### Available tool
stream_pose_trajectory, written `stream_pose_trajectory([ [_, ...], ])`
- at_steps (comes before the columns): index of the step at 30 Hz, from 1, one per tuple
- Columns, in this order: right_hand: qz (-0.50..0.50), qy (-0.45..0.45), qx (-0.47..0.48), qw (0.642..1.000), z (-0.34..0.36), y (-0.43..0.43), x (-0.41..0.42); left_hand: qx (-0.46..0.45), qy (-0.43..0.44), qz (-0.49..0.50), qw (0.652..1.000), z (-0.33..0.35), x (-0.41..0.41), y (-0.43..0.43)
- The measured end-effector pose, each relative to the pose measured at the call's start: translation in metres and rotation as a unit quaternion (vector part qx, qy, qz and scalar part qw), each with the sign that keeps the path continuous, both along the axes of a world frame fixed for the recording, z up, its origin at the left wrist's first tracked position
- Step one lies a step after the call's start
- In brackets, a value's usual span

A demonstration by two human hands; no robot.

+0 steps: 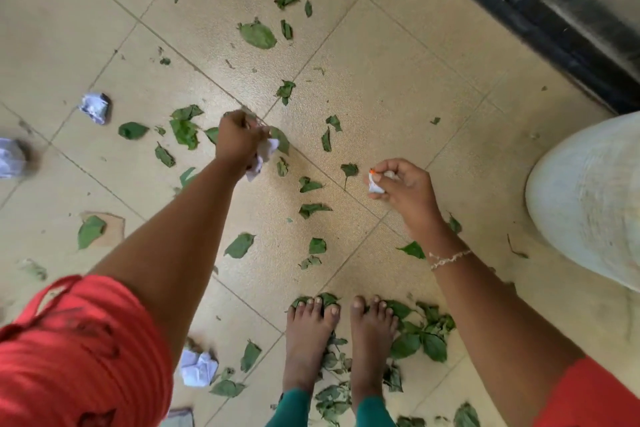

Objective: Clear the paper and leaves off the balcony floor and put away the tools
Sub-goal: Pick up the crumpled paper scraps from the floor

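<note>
Green leaves (258,35) lie scattered over the beige tiled balcony floor (381,87). My left hand (237,140) is stretched out over the middle of the floor and grips a crumpled white paper (265,156). My right hand (403,185) pinches a small white paper scrap (375,185) between thumb and fingers. Crumpled paper balls lie at the left (95,107), at the far left edge (12,158) and near my left foot (199,367). A thicker heap of leaves (422,333) sits around my bare feet (343,333). No tools are visible.
A large pale sack-like object (588,198) stands at the right. A dark door frame or threshold (561,24) runs along the upper right. A brown cardboard piece (110,229) lies under a leaf at the left.
</note>
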State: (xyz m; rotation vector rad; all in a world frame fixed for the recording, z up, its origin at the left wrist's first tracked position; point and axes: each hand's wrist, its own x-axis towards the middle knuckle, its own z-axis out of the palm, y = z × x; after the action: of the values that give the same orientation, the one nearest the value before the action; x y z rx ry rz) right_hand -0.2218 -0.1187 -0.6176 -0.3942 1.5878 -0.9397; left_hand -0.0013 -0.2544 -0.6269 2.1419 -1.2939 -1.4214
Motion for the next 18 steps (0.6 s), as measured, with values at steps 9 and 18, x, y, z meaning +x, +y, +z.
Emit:
stream_pose_trajectory([
  [9, 0.013, -0.044, 0.007, 0.999, 0.169, -0.011, 0.012, 0.036, 0.085, 0.128, 0.987, 0.177, 0.020, 0.028],
  [18, 0.087, -0.033, -0.014, 0.996, 0.317, -0.093, 0.032, 0.000, 0.157, 0.316, 0.936, 0.327, 0.040, -0.012],
])
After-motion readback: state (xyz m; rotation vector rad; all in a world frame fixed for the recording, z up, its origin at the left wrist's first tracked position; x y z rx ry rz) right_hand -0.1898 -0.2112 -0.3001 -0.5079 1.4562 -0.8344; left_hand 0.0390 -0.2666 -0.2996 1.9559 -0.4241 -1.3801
